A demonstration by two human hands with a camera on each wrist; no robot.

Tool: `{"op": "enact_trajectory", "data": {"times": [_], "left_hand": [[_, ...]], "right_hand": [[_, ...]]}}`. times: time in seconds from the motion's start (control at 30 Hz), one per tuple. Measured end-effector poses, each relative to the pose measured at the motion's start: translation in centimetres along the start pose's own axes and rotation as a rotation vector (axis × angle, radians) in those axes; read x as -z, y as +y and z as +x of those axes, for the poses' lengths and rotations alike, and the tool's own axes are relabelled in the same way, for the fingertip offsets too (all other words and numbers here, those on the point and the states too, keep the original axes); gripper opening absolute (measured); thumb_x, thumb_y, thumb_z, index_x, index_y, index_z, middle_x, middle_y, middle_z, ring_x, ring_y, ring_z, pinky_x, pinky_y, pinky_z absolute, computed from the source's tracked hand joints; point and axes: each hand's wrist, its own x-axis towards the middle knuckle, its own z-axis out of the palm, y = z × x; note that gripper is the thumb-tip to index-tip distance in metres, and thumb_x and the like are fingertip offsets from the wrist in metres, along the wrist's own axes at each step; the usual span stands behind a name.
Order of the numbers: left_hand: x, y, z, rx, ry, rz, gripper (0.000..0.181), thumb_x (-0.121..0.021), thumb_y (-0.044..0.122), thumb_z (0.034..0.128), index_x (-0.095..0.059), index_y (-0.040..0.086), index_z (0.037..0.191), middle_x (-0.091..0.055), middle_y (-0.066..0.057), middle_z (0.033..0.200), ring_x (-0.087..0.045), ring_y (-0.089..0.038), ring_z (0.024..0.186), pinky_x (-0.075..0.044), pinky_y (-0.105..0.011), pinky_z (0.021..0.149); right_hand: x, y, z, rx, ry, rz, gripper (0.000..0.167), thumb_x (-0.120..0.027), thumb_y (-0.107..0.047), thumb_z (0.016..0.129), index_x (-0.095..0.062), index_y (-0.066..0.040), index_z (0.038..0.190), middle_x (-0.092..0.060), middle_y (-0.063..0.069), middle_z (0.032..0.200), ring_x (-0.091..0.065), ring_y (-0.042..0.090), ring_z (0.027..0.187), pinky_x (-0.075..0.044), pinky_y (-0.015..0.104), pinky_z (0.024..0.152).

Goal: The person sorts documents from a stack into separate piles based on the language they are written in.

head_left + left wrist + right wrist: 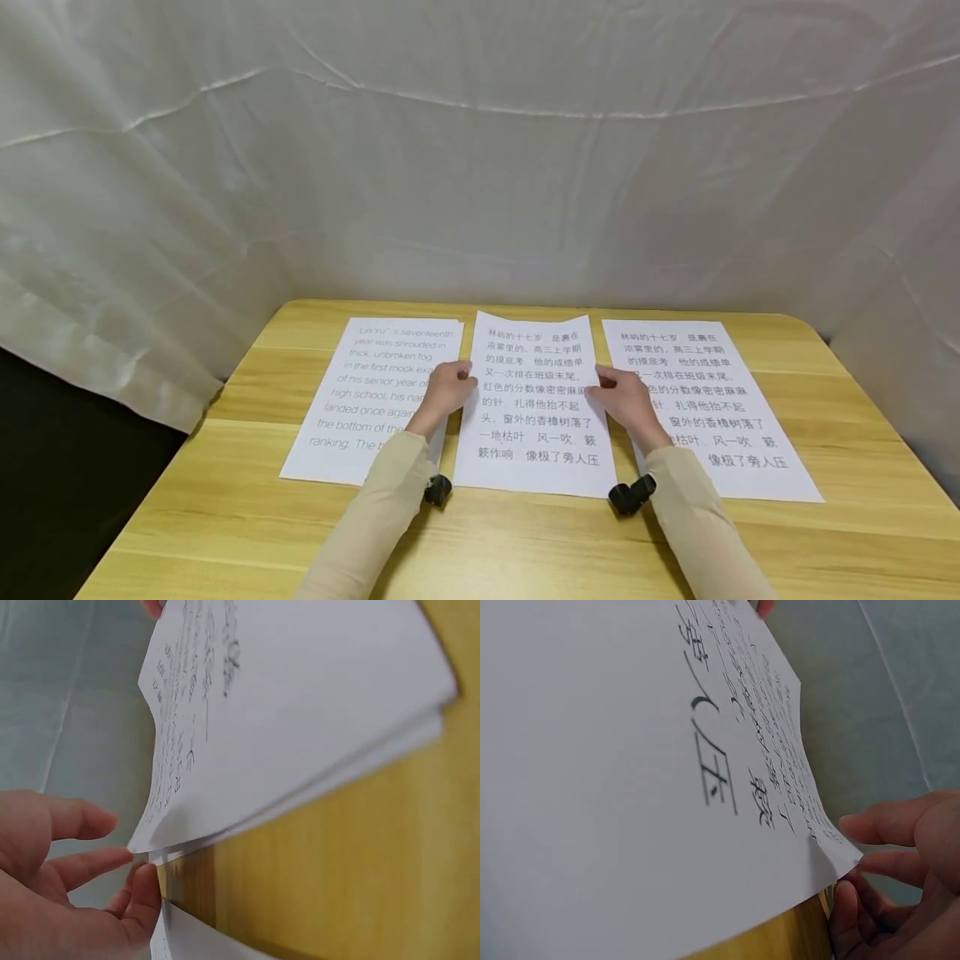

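A middle stack of printed sheets [525, 475] with Chinese text lies between the two hands, its far corners bent upward. The left hand [452, 386] touches its left edge with the fingertips; in the left wrist view the fingers [94, 866] meet the edge of the paper [300, 697], and more than one layer shows. At the opposite edge is the right hand [626, 400], whose fingers [892, 864] touch the side of the sheet [592, 787]. In both wrist views one digit stands apart above the paper, and no pinch shows.
On the left lies an English-text paper pile [315, 458], partly under the left forearm. Another Chinese-text sheet [772, 483] is on the right, partly covered by the right hand. The wooden table [510, 550] ends at a pale curtain [480, 192] behind.
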Motion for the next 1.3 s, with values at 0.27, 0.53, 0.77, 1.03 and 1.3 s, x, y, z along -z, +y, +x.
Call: {"op": "enact_trajectory", "data": {"times": [0.27,0.53,0.77,1.03,1.3], "left_hand": [[0.2,-0.2,0.3,0.001,0.064,-0.041,0.047,-0.06,-0.006,0.0822,-0.059,-0.002,0.129,-0.064,-0.016,0.102,-0.06,-0.028,0.094,-0.053,-0.033,0.078],[0.7,-0.5,0.5,0.097,0.073,-0.164,0.049,-0.063,-0.007,0.0833,-0.059,0.003,0.131,-0.059,-0.01,0.097,-0.055,-0.02,0.086,-0.048,-0.024,0.069],[1.9,-0.5,0.6,0.165,0.043,-0.331,0.049,-0.06,-0.004,0.0867,-0.057,0.006,0.134,-0.056,-0.009,0.101,-0.054,-0.018,0.084,-0.048,-0.027,0.072],[2.9,0.4,0.8,0.204,0.001,-0.409,0.048,-0.062,0.003,0.0904,-0.056,0.013,0.137,-0.057,-0.008,0.107,-0.059,-0.022,0.097,-0.046,-0.034,0.091],[2.7,0.7,1.0,0.171,-0.005,-0.46,0.051,-0.062,0.0,0.0892,-0.055,0.013,0.138,-0.058,-0.009,0.105,-0.059,-0.02,0.093,-0.048,-0.031,0.089]], "right_hand": [[-0.1,0.1,0.1,0.073,0.076,-0.024,0.048,-0.063,-0.005,0.089,-0.052,0.003,0.135,-0.062,0.021,0.113,-0.057,0.03,0.103,-0.049,0.034,0.081],[0.5,-0.1,0.3,0.03,0.054,0.085,0.048,-0.063,-0.002,0.09,-0.05,0.005,0.136,-0.06,0.019,0.106,-0.057,0.021,0.089,-0.052,0.023,0.069],[1.4,-0.5,1.1,-0.037,-0.042,0.318,0.052,-0.062,-0.004,0.091,-0.046,0.002,0.141,-0.056,0.017,0.111,-0.057,0.012,0.08,-0.053,0.024,0.067],[2.3,-1.0,1.2,-0.062,-0.05,0.364,0.054,-0.062,-0.008,0.093,-0.044,-0.004,0.144,-0.054,0.014,0.113,-0.055,0.01,0.076,-0.05,0.021,0.063],[3.2,-1.2,1.4,-0.047,-0.054,0.327,0.057,-0.063,-0.01,0.093,-0.043,-0.008,0.146,-0.054,0.013,0.113,-0.054,0.011,0.079,-0.05,0.022,0.066]]}}
